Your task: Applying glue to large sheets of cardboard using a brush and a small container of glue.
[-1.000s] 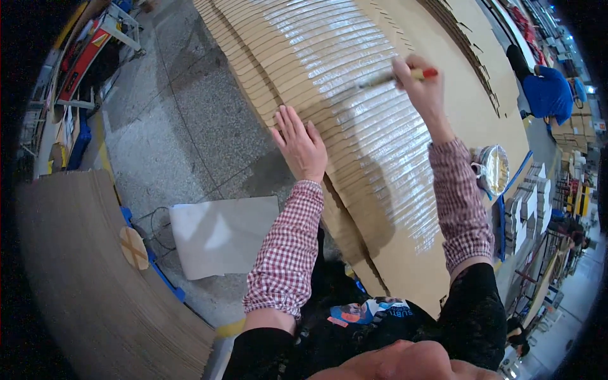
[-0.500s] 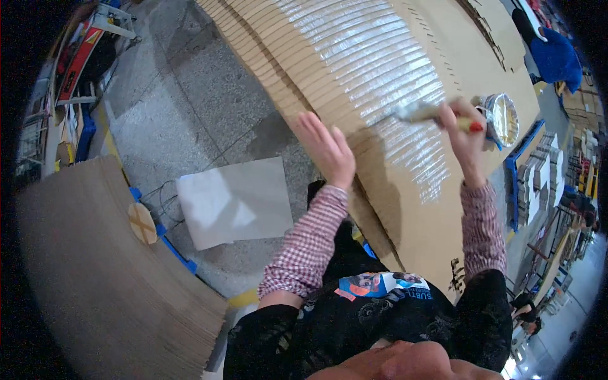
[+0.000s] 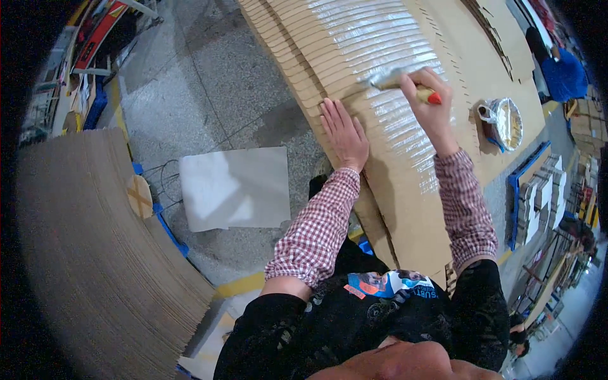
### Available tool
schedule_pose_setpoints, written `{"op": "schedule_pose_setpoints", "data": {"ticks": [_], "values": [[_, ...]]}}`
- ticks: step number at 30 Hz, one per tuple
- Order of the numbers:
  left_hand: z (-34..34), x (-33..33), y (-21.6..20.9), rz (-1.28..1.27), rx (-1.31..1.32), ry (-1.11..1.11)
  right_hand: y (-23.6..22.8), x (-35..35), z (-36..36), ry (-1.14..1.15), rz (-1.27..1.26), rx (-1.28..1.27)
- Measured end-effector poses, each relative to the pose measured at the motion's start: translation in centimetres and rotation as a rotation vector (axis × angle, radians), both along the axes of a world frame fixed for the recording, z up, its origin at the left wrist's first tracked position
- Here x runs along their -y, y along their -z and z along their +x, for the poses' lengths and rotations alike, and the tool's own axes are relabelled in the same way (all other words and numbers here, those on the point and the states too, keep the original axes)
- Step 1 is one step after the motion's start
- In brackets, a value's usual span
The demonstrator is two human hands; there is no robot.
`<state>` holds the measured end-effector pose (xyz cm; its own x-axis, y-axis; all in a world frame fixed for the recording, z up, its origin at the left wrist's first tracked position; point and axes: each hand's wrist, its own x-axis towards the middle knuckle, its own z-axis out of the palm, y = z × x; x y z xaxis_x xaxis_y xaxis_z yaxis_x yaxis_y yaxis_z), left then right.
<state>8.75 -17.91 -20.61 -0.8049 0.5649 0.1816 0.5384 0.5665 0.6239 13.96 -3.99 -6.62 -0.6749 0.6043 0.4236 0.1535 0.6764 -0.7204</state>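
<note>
Now that the left hand point(image 3: 345, 136) is back flat on the overlapped cardboard sheets point(image 3: 351, 73), fingers straight, gripping nothing, they look steadied for brushing. Right hand point(image 3: 430, 104) has fingers wrapped round the brush point(image 3: 391, 82), shifted from mid-band to the glossy band's left edge; tub's point(image 3: 492, 130) farther right.

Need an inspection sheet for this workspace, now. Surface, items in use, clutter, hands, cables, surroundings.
Surface: fanned cardboard sheets, overlapping, with a glossy band along them.
Items in use: brush with a red handle end; open tub with a shiny lining, on cardboard at the right.
Clutter: white sheet lying on the floor.
Left hand: palm down on the cardboard, holding nothing.
Right hand: gripping the brush, its bristle end at the glossy band.
Cables: thin dark wires beside the white sheet.
Surroundings: tall cardboard stack at left; person in blue at upper right.
</note>
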Motion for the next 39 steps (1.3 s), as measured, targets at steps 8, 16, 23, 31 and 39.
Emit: {"op": "schedule_pose_setpoints", "data": {"ticks": [8,16,23,31,39], "values": [[-0.8,1.4,0.6,-0.041,0.003,0.001,1.0,-0.2,0.1,-0.012,-0.124,0.188],[-0.4,0.7,0.5,-0.007,0.041,0.029,3.3,-3.5,-5.7,0.043,0.029,0.162],[-0.3,0.2,0.4,0.062,0.08,0.056,1.6,-4.6,-8.4,0.086,-0.159,-0.014],[-0.4,1.3,0.4,0.033,0.079,0.042,-0.2,-3.3,-9.4,0.084,-0.286,0.165],[-0.5,1.4,0.5,0.008,0.078,0.052,2.1,-4.5,-7.9,0.014,-0.121,0.362]]}}
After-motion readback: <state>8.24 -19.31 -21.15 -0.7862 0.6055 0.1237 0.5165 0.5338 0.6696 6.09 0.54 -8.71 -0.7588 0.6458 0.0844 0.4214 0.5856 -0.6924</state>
